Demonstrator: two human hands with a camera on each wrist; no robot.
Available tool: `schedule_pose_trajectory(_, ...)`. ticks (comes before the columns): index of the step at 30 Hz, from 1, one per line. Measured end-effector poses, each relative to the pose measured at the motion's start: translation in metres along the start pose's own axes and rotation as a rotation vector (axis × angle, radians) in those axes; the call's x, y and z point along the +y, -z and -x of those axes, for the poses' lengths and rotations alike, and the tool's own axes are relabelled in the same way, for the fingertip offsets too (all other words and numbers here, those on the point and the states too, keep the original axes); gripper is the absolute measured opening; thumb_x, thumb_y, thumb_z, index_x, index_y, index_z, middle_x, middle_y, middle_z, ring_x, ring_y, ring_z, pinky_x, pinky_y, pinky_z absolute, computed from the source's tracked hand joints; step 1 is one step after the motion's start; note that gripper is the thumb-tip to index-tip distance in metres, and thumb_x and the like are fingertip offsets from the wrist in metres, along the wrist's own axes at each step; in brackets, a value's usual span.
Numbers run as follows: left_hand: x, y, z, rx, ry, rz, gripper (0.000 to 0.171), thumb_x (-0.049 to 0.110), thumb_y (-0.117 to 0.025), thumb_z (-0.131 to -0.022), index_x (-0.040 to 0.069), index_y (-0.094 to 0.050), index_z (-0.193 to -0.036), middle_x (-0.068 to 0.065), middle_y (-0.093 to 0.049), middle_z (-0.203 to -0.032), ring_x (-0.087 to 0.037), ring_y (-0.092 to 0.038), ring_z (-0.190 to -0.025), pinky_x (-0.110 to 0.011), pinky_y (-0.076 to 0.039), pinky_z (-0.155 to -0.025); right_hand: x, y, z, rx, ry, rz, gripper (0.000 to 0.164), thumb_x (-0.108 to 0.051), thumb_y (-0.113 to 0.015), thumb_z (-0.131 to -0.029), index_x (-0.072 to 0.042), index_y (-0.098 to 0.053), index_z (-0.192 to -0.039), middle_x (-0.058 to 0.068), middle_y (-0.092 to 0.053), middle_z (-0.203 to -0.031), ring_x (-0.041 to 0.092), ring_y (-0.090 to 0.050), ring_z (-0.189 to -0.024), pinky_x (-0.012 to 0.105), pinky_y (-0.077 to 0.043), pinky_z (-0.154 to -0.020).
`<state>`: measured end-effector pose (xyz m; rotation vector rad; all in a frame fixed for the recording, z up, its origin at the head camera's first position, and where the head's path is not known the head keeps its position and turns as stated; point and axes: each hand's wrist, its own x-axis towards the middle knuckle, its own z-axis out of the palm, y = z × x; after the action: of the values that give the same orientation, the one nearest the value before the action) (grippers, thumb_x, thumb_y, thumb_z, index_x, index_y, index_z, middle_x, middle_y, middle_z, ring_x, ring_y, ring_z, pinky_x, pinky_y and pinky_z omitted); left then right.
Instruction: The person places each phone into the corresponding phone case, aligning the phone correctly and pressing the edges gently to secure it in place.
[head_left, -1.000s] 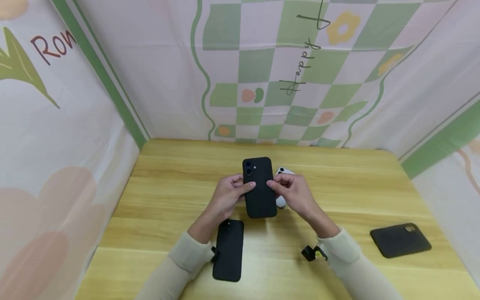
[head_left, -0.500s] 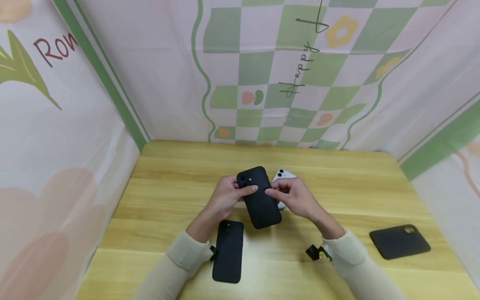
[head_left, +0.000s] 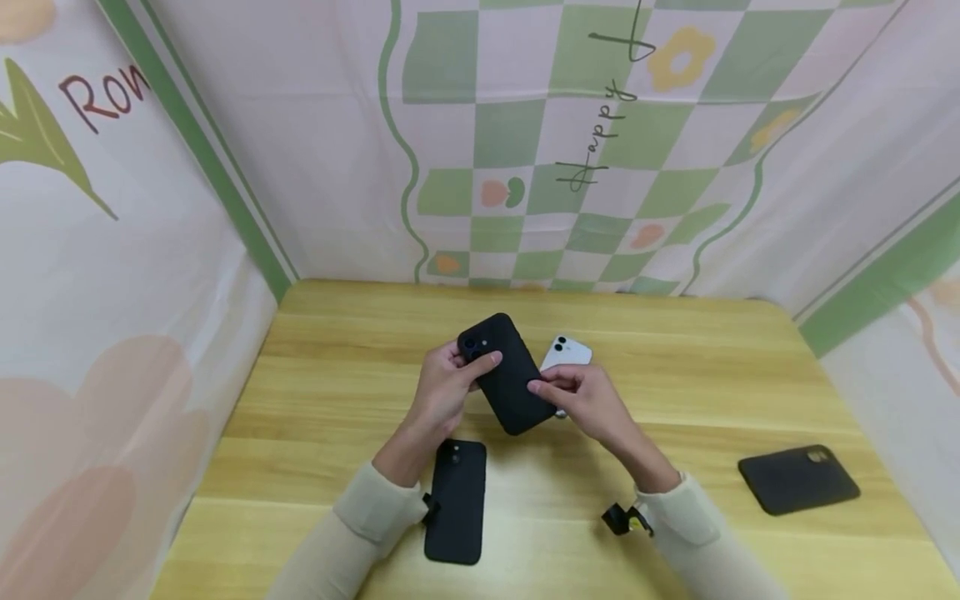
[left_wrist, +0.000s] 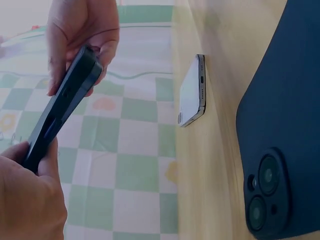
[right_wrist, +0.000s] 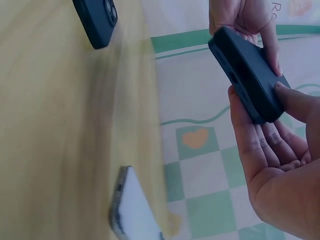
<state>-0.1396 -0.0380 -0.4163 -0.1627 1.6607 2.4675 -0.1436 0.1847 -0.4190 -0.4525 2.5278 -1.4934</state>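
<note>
Black-cased phone (head_left: pixel 512 390) shifted slightly toward 11 o'clock since half second ago, baring more of white phone (head_left: pixel 567 353) at 2 o'clock. Left hand (head_left: pixel 441 385) pinches camera end, thumb across back; right hand (head_left: pixel 588 400) pinches lower right edge. From my remote feed, I'd judge two-sided pinch steadies it above table (head_left: pixel 337 367) while leaving most of back visible. Second black phone (head_left: pixel 456 517) lies at 7 o'clock; black case (head_left: pixel 798 482) toward 4 o'clock, well apart, perhaps parked clear of hands.
</note>
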Motion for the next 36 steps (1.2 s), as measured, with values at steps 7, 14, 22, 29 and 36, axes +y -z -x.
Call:
schedule_pose_trajectory(7,0.000,0.002,-0.001,0.016,-0.030,0.047,0.034,0.009,-0.075,-0.087,-0.002,-0.063,-0.117,-0.017,-0.071,-0.110,-0.025,-0.069,-0.103,-0.035,-0.056,-0.087,0.008,-0.004,0.002,-0.003,-0.037,-0.118,0.022,-0.028,-0.074,-0.089,-0.010,-0.073,-0.100,0.005,-0.075,-0.087,0.015,-0.067,-0.073,0.040,-0.058,-0.065)
schedule_pose_trajectory(14,-0.001,0.004,0.000,0.040,-0.035,0.077,0.032,0.008,-0.075,-0.086,-0.003,-0.064,-0.114,-0.018,-0.071,-0.109,-0.026,-0.070,-0.101,-0.034,-0.056,-0.086,0.009,-0.001,0.005,-0.044,-0.113,-0.242,0.043,-0.021,-0.080,-0.083,0.001,-0.067,-0.116,0.016,-0.072,-0.106,0.022,-0.072,-0.091,0.034,-0.059,-0.077)
schedule_pose_trajectory(22,0.003,0.008,-0.002,-0.001,0.031,0.046,0.033,0.005,-0.076,-0.084,-0.005,-0.063,-0.113,-0.016,-0.069,-0.109,-0.021,-0.070,-0.094,-0.029,-0.058,-0.078,0.007,0.008,0.008,-0.062,-0.118,-0.211,0.045,-0.020,-0.081,-0.081,0.004,-0.067,-0.116,0.017,-0.073,-0.104,0.020,-0.072,-0.092,0.028,-0.058,-0.078)
schedule_pose_trajectory(29,0.006,0.014,-0.004,-0.100,0.055,-0.025,0.034,0.007,-0.075,-0.086,-0.007,-0.064,-0.116,-0.020,-0.066,-0.113,-0.026,-0.070,-0.097,-0.035,-0.058,-0.082,0.003,0.018,0.010,-0.129,-0.094,-0.169,0.041,-0.018,-0.081,-0.081,0.002,-0.068,-0.114,0.014,-0.074,-0.099,0.023,-0.073,-0.088,0.029,-0.059,-0.075)
schedule_pose_trajectory(36,0.003,0.021,-0.005,-0.211,0.073,-0.141,0.033,0.016,-0.074,-0.088,-0.006,-0.066,-0.112,-0.016,-0.069,-0.103,-0.024,-0.071,-0.089,-0.036,-0.059,-0.077,0.001,0.025,0.011,-0.200,-0.075,-0.093,0.037,-0.018,-0.080,-0.082,0.002,-0.069,-0.110,0.011,-0.075,-0.093,0.020,-0.073,-0.084,0.028,-0.059,-0.072)
